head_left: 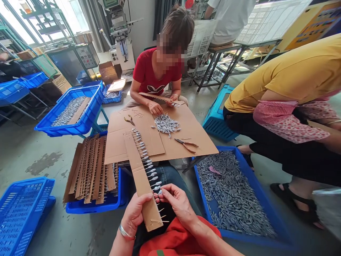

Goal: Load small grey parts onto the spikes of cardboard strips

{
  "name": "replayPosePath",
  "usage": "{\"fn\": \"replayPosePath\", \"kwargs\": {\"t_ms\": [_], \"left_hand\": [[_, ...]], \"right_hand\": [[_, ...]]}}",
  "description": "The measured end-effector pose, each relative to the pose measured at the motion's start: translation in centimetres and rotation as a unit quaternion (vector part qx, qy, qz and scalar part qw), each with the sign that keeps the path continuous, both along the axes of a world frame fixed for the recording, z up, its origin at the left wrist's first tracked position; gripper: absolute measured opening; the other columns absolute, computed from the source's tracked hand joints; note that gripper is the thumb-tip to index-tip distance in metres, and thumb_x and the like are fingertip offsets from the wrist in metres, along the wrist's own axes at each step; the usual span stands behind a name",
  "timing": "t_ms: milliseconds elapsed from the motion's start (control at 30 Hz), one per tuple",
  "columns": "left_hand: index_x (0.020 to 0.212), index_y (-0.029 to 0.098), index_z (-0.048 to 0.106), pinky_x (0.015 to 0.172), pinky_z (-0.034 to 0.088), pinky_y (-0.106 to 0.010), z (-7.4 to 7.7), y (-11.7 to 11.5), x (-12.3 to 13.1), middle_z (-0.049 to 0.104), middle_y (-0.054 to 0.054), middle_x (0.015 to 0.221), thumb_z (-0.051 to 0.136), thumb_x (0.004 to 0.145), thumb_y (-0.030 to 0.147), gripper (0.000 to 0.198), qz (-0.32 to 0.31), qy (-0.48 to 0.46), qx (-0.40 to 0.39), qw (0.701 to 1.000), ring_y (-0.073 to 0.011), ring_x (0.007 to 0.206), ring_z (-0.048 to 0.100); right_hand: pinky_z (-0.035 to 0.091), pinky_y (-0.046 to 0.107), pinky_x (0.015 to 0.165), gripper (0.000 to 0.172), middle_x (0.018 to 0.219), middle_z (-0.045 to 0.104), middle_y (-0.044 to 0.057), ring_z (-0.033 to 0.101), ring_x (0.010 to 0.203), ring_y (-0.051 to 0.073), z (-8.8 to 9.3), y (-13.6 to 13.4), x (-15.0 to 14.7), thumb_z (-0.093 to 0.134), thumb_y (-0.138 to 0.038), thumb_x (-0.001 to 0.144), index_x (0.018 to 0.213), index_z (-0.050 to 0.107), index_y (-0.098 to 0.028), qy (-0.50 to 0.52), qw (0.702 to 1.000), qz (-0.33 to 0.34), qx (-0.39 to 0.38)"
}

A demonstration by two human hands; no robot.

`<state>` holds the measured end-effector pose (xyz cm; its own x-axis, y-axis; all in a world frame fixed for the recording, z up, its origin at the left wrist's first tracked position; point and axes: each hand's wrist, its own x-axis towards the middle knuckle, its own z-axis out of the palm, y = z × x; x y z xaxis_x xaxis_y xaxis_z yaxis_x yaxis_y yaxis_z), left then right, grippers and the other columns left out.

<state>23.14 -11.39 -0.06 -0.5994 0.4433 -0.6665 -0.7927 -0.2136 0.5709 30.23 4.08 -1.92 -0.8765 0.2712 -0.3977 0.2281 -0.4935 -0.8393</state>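
Observation:
A long cardboard strip point(139, 177) slants from the table down to my lap, with thin sticks poking out along its right edge. Small grey pieces point(152, 174) sit on most of those sticks; several sticks at the near end are bare. My left hand point(138, 209) is closed around the strip's lower part. Beside the strip's right edge, my right hand point(179, 202) pinches a grey piece at a stick. On the cardboard-covered table point(119, 142) lie a pile of grey pieces point(167, 124), red-handled pliers point(186, 144) and yellow-handled pliers point(129, 120).
Across the table a person in red point(151, 71) handles another strip. A blue bin of grey pieces point(234, 192) stands at right, near a person in yellow point(293, 71). At left are a bin of stacked strips point(93, 208), a raised blue tray point(66, 129) and a blue crate point(21, 213).

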Motion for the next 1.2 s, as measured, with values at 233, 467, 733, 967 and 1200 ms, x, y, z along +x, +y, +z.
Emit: {"fn": "replayPosePath", "kwargs": {"t_ms": [233, 467, 733, 967, 1200], "left_hand": [[0.091, 0.01, 0.07, 0.064, 0.053, -0.032, 0.4, 0.8, 0.4, 0.075, -0.007, 0.074, 0.086, 0.059, 0.016, 0.037, 0.016, 0.06, -0.054, 0.997, -0.0202, 0.062, 0.067], [0.095, 0.012, 0.068, 0.061, 0.052, -0.031, -0.2, 1.0, 0.8, 0.073, -0.005, 0.074, 0.082, 0.058, 0.014, 0.039, 0.032, 0.086, -0.085, 0.992, -0.0184, 0.06, 0.064], [0.089, 0.012, 0.068, 0.058, 0.051, -0.029, -0.4, 1.1, 0.8, 0.071, -0.004, 0.069, 0.075, 0.06, 0.012, 0.029, 0.025, 0.091, -0.097, 0.991, -0.0173, 0.058, 0.062], [0.09, 0.015, 0.066, 0.058, 0.053, -0.029, -1.3, 0.5, 0.5, 0.073, -0.005, 0.07, 0.082, 0.061, 0.018, 0.033, 0.037, 0.055, -0.091, 0.994, -0.0203, 0.06, 0.067], [0.082, 0.016, 0.063, 0.056, 0.056, -0.03, -3.1, -0.9, -2.0, 0.074, -0.008, 0.066, 0.09, 0.06, 0.029, 0.038, 0.048, 0.05, -0.1, 0.993, -0.023, 0.059, 0.071]], "right_hand": [[0.058, 0.033, 0.074, 0.044, 0.08, 0.073, 0.004, 0.069, 0.076, 0.02, 0.9, 0.3, 0.0, 0.083, -0.057, 0.068, 0.086, 0.07, -0.018, -0.004, 0.999, 0.026, 0.035], [0.054, 0.03, 0.07, 0.042, 0.073, 0.072, 0.002, 0.068, 0.069, 0.018, 0.9, 0.4, -0.4, 0.087, -0.05, 0.064, 0.083, 0.071, -0.017, -0.006, 0.999, 0.043, 0.002], [0.052, 0.03, 0.07, 0.041, 0.071, 0.072, 0.001, 0.068, 0.068, 0.017, 1.2, 0.8, -0.7, 0.088, -0.049, 0.063, 0.082, 0.071, -0.017, 0.008, 0.997, 0.07, -0.031], [0.053, 0.029, 0.063, 0.036, 0.066, 0.072, 0.002, 0.069, 0.063, 0.018, 0.4, 1.2, -1.5, 0.085, -0.045, 0.065, 0.079, 0.068, -0.017, 0.013, 0.994, 0.111, 0.013], [0.051, 0.028, 0.076, 0.019, 0.086, 0.076, 0.006, 0.071, 0.083, 0.02, 5.3, 11.8, -10.8, 0.056, -0.03, 0.093, 0.087, 0.071, -0.02, -0.015, 0.804, 0.05, 0.592]]}}
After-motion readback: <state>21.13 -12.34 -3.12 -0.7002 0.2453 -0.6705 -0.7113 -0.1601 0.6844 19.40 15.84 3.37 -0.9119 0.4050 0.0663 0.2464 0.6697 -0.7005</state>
